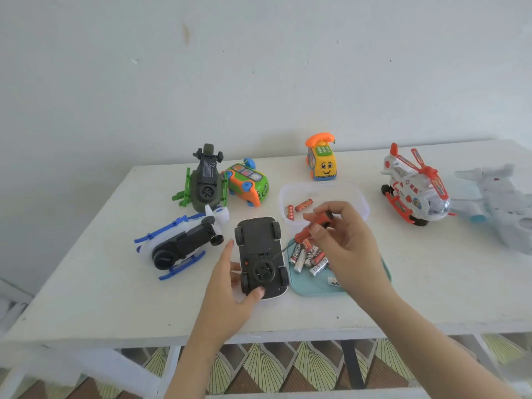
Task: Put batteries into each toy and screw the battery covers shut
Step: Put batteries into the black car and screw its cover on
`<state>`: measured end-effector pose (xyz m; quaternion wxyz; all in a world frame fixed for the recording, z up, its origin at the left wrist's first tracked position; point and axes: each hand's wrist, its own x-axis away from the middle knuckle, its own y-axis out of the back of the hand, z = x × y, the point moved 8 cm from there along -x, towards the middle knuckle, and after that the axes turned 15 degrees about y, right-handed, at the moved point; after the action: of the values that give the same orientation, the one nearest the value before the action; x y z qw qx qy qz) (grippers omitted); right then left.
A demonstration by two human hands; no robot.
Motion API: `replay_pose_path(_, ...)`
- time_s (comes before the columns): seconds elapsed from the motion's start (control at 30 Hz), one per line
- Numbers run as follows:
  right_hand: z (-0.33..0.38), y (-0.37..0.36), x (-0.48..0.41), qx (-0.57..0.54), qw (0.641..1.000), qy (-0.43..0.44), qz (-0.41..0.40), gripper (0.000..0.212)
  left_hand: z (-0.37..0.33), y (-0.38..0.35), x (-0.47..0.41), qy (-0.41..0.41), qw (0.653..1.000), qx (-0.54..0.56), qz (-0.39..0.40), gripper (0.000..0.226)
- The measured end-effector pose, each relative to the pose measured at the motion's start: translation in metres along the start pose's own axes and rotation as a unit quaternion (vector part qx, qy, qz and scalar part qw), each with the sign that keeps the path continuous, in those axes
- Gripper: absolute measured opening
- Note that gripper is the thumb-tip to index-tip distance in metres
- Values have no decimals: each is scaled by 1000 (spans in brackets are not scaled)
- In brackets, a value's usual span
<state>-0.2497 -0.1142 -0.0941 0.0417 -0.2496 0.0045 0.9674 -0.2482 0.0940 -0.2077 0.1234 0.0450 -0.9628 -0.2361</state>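
A toy car [260,249] lies upside down on the white table [115,283], its black underside and wheels facing up. My left hand [230,289] grips the car's near end, thumb on the underside. My right hand [342,240] holds an orange-handled screwdriver [313,226] slanted down to the left, its thin shaft tip resting on the car's underside near the middle. Several loose batteries [309,259] lie on a teal lid [311,289] just right of the car. Two or three more batteries [298,207] sit in a clear plastic tub [357,197] behind it.
A blue-white helicopter [181,243] and a green helicopter [204,181] lie belly up at left, beside a green-orange toy bus [249,182]. A yellow phone car [322,159] stands at the back. A red-white helicopter [414,185] and a white plane [501,200] stand at right.
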Motion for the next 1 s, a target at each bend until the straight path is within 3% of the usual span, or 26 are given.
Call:
replay_pose_path(0.2, 12, -17, -3, 63, 995, 68, 43, 21, -1, 0, 6, -44, 998, -7, -32, 92)
replay_pose_path(0.33, 17, -23, -2, 110, 984, 109, 85, 23, -5, -2, 4, -69, 997, -3, -35, 114)
replay_pose_path(0.43, 15, -29, 0, 139, 974, 124, 127, 23, -14, -5, 2, -84, 996, 17, -13, 126)
replay_pose_path(0.53, 18, -35, 1, 170, 961, 155, 155, 25, -21, -9, -2, -92, 994, 57, 25, 122)
replay_pose_path(0.7, 27, -46, 3, 240, 921, 234, 198, 30, -21, -17, -7, -96, 994, 25, 46, 122)
replay_pose_path(0.8, 31, -47, -2, 260, 910, 266, 180, 29, -20, -19, -7, -98, 993, 30, 51, 123)
replay_pose_path(1.0, 36, -40, -18, 263, 919, 287, 61, 29, -19, -19, -7, -103, 993, 30, 44, 122)
